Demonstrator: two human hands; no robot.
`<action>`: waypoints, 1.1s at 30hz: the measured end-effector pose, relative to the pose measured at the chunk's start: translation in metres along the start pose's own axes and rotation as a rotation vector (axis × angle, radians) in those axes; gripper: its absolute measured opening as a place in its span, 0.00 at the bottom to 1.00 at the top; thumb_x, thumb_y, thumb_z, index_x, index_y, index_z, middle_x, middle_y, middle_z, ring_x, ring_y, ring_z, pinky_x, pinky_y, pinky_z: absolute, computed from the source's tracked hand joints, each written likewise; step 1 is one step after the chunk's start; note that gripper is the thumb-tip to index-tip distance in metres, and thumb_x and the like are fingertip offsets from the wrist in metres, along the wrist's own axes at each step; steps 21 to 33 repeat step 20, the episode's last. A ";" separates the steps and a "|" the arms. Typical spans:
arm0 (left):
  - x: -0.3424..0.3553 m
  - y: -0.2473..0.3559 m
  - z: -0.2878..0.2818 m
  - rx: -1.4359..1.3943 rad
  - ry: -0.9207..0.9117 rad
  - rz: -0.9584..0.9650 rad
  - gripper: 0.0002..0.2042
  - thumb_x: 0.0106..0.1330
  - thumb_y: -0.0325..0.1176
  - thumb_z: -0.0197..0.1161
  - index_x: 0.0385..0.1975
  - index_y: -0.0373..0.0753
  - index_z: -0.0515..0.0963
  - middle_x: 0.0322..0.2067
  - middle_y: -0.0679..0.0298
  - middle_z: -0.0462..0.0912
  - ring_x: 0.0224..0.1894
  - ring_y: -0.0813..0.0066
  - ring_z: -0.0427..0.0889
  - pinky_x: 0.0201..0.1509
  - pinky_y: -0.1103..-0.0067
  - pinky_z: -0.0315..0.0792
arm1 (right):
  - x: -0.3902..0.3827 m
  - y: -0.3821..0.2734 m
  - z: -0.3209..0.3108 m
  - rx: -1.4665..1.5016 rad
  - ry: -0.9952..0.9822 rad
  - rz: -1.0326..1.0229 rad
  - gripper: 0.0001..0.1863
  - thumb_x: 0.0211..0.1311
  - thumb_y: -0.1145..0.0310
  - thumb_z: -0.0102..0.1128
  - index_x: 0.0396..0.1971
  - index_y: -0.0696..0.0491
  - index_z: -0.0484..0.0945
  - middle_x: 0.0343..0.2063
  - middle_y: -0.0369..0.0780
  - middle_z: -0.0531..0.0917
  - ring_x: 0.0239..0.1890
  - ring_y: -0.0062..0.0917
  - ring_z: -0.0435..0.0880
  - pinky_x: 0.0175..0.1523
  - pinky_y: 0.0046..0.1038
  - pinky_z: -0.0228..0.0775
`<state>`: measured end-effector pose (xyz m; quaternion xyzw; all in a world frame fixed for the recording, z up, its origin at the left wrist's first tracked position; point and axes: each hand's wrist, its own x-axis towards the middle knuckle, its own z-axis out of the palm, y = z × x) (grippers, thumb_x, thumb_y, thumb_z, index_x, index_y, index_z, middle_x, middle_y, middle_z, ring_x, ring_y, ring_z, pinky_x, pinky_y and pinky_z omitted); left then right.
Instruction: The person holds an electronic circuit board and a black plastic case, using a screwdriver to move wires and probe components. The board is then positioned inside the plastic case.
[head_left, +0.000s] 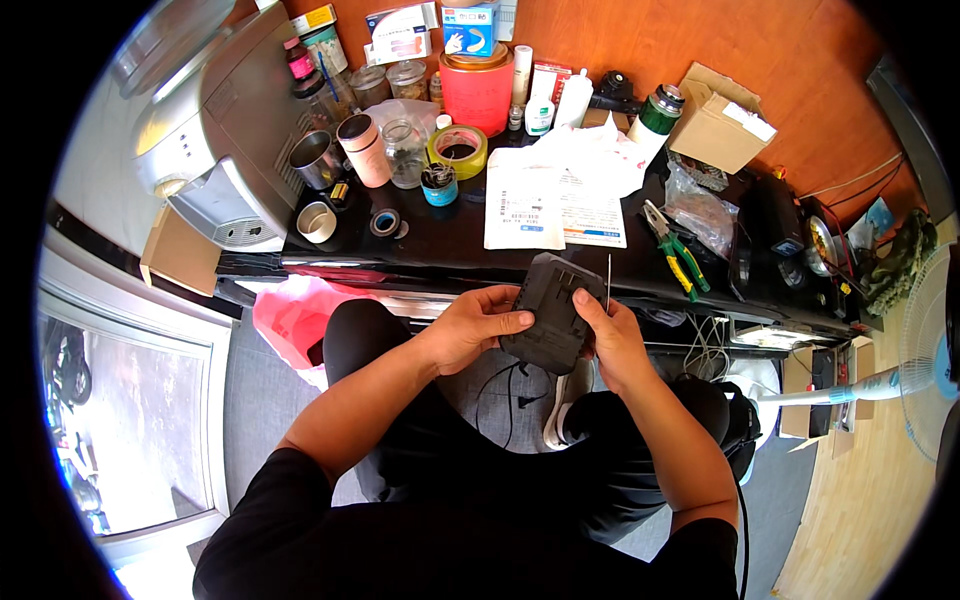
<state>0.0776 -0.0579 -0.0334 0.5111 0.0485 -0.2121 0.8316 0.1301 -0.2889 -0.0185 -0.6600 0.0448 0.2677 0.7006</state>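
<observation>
Battery pack (555,312): a dark grey, blocky pack held between both hands above the person's lap, just in front of the edge of the black table (450,240).
Left hand (478,326): grasps the pack's left side, thumb laid across its face, fingers curled under it.
Right hand (607,335): grips the pack's right side and also pinches a thin metal rod (609,277) that stands upright beside the pack's upper right corner.
Pliers (675,250): green and yellow handles, lying on the table to the right of the pack.
Papers (555,205): white printed sheets lying on the table behind the pack.
Tape roll (459,149): yellow, lying flat farther back among jars.
</observation>
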 end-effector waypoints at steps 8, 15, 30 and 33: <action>-0.004 0.007 0.002 0.102 -0.023 0.096 0.34 0.66 0.36 0.74 0.69 0.30 0.68 0.57 0.55 0.82 0.58 0.71 0.81 0.66 0.73 0.72 | -0.003 0.000 0.007 0.098 -0.005 -0.105 0.24 0.65 0.58 0.72 0.52 0.60 0.81 0.44 0.38 0.86 0.42 0.22 0.85 0.47 0.26 0.78; -0.044 0.038 -0.019 0.206 0.145 0.491 0.30 0.72 0.38 0.69 0.69 0.33 0.67 0.61 0.52 0.78 0.64 0.64 0.78 0.70 0.68 0.71 | 0.012 0.003 -0.027 0.130 -0.100 -0.314 0.30 0.70 0.53 0.63 0.62 0.60 0.73 0.57 0.44 0.83 0.57 0.34 0.84 0.64 0.38 0.77; -0.114 0.046 -0.117 0.827 0.788 0.482 0.21 0.73 0.34 0.67 0.62 0.35 0.75 0.51 0.58 0.87 0.56 0.69 0.84 0.61 0.73 0.78 | 0.009 -0.012 -0.035 0.154 -0.335 -0.265 0.45 0.65 0.40 0.64 0.72 0.56 0.65 0.65 0.48 0.76 0.65 0.43 0.78 0.70 0.47 0.71; -0.114 0.046 -0.117 0.827 0.788 0.482 0.21 0.73 0.34 0.67 0.62 0.35 0.75 0.51 0.58 0.87 0.56 0.69 0.84 0.61 0.73 0.78 | 0.009 -0.012 -0.035 0.154 -0.335 -0.265 0.45 0.65 0.40 0.64 0.72 0.56 0.65 0.65 0.48 0.76 0.65 0.43 0.78 0.70 0.47 0.71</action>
